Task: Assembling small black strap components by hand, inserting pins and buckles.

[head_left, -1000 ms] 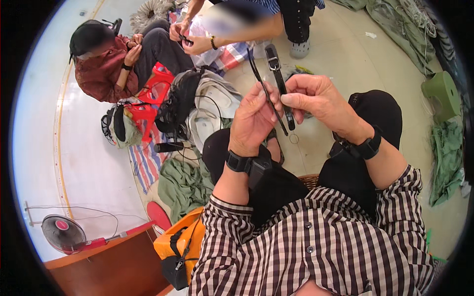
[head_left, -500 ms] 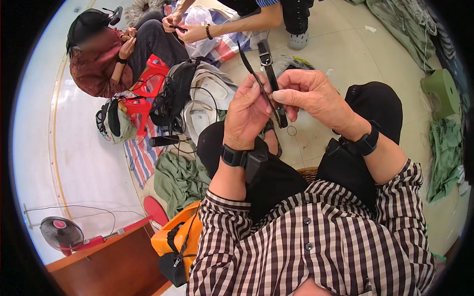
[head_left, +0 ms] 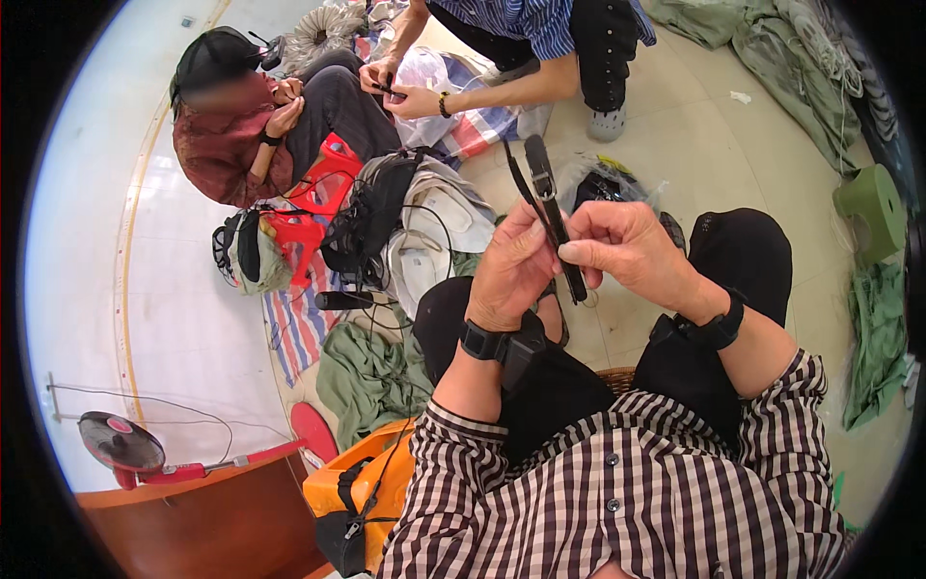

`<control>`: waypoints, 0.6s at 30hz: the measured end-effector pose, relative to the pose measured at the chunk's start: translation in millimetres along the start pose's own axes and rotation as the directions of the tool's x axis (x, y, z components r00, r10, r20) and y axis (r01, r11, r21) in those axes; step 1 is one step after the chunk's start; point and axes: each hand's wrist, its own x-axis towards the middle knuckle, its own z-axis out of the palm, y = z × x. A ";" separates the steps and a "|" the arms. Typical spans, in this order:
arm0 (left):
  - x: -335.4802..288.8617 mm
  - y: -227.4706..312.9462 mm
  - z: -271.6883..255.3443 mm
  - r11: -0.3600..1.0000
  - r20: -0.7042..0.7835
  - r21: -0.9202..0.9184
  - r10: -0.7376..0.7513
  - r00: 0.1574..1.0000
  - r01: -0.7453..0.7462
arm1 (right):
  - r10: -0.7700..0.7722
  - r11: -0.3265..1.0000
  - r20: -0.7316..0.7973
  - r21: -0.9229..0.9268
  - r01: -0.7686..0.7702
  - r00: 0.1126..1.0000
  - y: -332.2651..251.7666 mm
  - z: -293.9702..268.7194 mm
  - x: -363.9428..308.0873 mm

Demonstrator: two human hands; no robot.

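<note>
Both hands, raised above my knees, hold a narrow black strap with a silver buckle (head_left: pixel 543 183), its ends standing up away from me. On one side my left hand (head_left: pixel 506 270) pinches the folded strap between thumb and fingers. From the other side my right hand (head_left: pixel 632 249) grips it with thumb and bent fingers, close to the left fingertips. Below the fingers the strap's lower end pokes out. A clear plastic bag (head_left: pixel 625 183) with dark contents lies on the floor just beyond my right hand.
Two people work at the far left; one's hands (head_left: pixel 410 99) hold a small black piece. Nearby are red plastic stools (head_left: pixel 333 174), pale bags with black cords (head_left: pixel 439 217) and green cloth (head_left: pixel 371 376). An orange bag (head_left: pixel 371 482) stands by my left elbow, a green stool (head_left: pixel 868 212) at right.
The whole view has shifted, so the surroundings sit lower and further right. My hands and the strap also appear lower, and the strap's two upper ends are closer together. Both hands keep their grip.
</note>
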 end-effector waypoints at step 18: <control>-1.9 0.7 2.1 0.992 -0.056 0.130 0.002 0.998 0.005 | -0.010 1.000 0.049 -0.010 0.010 0.999 -4.8 -1.3 -0.7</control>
